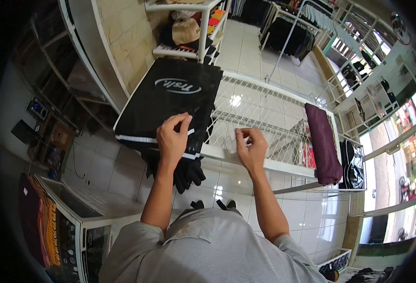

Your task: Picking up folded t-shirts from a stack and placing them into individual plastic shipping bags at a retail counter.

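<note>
Black plastic bags (170, 80) with a white printed mark and white strips along the near edge lie stacked at the left end of a white wire-mesh rack top (259, 106). My left hand (171, 139) is over the stack's near right part, thumb and forefinger pinched together. Whether something small sits in that pinch, I cannot make out. Farther right, my right hand (251, 148) hovers over the mesh near the front rail, its fingers curled in toward the thumb; what they hold, if anything, is too small to tell. A folded maroon garment (323, 144) rests across the mesh's right end.
Black cloth items (182, 174) hang below the bags. Behind the stack stands a white shelf with caps (185, 31). Clothes racks (290, 35) fill the far side. At lower left is a case (94, 226) beside folded clothes. Glass windows (401, 165) line the right.
</note>
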Action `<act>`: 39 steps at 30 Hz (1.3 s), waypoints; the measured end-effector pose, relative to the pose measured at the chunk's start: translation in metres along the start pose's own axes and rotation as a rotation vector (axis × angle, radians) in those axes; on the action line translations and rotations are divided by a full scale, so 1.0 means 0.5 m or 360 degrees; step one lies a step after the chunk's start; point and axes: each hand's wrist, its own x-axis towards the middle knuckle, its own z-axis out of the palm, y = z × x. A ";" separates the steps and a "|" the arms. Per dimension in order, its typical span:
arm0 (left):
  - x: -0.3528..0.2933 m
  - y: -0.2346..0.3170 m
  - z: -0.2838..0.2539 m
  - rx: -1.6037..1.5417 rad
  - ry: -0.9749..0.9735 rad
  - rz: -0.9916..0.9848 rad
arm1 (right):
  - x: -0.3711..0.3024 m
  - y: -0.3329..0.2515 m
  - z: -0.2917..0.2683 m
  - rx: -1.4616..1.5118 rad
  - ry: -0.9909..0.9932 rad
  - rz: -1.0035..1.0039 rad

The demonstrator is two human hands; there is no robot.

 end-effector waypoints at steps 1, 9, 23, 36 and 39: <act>0.001 0.005 0.009 0.0007 0.0028 0.0094 | 0.015 -0.020 0.009 0.0124 -0.0051 0.0131; -0.086 0.085 0.063 0.0052 -0.0297 0.0298 | 0.105 -0.015 0.082 0.0538 -0.0869 0.0863; -0.090 0.076 0.092 0.0103 -0.0788 0.0508 | 0.101 0.217 -0.284 0.0586 -0.0187 0.1125; -0.168 0.087 0.181 0.0319 -0.1320 0.0769 | -0.086 0.147 -0.375 -0.0139 0.0184 0.0942; -0.180 0.091 0.196 0.0263 -0.1398 0.0804 | -0.090 0.152 -0.376 -0.0522 0.0320 0.1020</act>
